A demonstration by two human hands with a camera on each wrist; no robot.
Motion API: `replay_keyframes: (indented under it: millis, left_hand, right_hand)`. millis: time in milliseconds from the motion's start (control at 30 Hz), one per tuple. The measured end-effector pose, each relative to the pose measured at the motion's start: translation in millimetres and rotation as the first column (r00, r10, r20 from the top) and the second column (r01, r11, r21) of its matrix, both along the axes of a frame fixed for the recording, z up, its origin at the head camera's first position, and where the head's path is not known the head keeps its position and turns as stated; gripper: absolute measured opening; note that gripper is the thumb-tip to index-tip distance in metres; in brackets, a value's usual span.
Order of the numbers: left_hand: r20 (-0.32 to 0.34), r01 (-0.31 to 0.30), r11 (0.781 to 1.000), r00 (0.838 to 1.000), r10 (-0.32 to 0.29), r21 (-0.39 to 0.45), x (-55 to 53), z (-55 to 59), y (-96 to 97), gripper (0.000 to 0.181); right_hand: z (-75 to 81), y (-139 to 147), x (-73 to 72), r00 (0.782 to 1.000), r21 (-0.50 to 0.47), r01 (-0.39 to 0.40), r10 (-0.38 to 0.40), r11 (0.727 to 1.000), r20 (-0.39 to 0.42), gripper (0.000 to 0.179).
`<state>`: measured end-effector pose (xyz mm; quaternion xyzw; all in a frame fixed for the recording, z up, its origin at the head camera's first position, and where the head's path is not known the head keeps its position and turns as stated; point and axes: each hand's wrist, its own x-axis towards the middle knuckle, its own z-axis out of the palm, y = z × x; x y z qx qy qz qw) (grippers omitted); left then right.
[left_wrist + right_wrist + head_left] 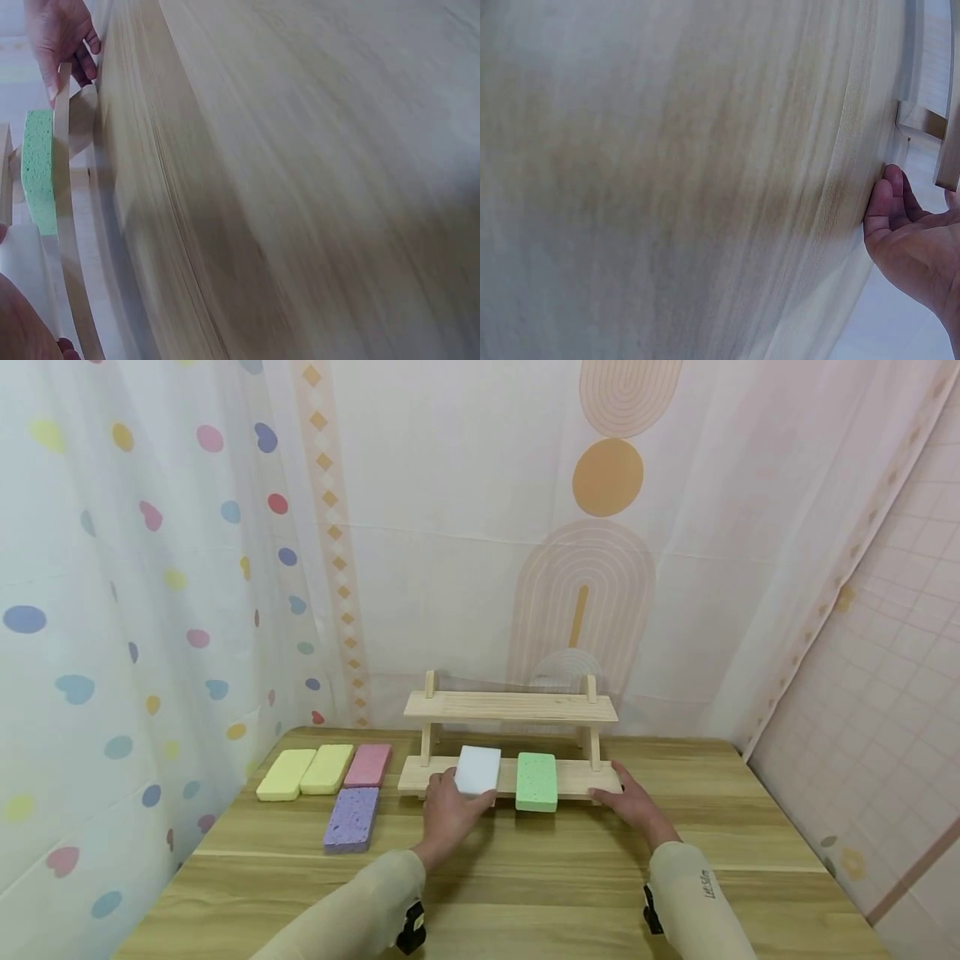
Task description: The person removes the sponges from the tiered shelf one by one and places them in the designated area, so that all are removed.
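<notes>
A two-tier wooden shelf [517, 706] stands on the table. My left hand [448, 814] holds a white sponge [478, 768] at the left part of the lower board, thumb on its near right corner and fingers along its left side. To the right, a green sponge [536, 782] lies on the lower board, its near end past the front edge. My right hand [636, 802] grips the right end of that board [577, 772], thumb at the front edge. In the right wrist view the right hand [922, 240] has its fingers curled beside the board's end.
On the table's left lie two yellow sponges [287, 775], a pink sponge [368, 766] and, nearer me, a purple sponge [352, 819]. A patterned curtain [435, 568] hangs behind the wood-grain table [555, 893] and along its left side.
</notes>
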<state>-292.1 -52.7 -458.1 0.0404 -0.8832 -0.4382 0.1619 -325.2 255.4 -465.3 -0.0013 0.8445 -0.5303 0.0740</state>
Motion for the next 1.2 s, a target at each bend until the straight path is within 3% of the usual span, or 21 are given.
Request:
replay_keyframes:
  millis: [333,700,900,1200]
  left_hand:
    - [0.015,0.027,1.000,1.000,-0.027,-0.002,1.0,2.3,-20.5,0.079]
    - [-0.002,0.059,0.997,0.998,-0.059,-0.040,6.9,2.8,-46.9,0.073]
    - [-0.008,0.099,0.995,0.995,-0.099,-0.009,10.2,7.4,-66.1,0.066]
    - [0.000,0.067,0.996,0.998,-0.067,-0.055,8.8,4.8,-97.0,0.070]
  right_hand:
    - [-6.5,5.3,-4.9,1.000,0.034,-0.019,0.019,0.999,0.000,0.104]
    - [0.9,0.2,1.1,1.000,0.084,-0.014,0.015,0.996,-0.010,0.093]
    - [2.7,-1.8,2.3,1.000,0.087,-0.009,0.010,0.996,-0.008,0.091]
    - [2.2,-3.4,-0.2,1.000,0.054,0.000,0.000,0.999,-0.002,0.091]
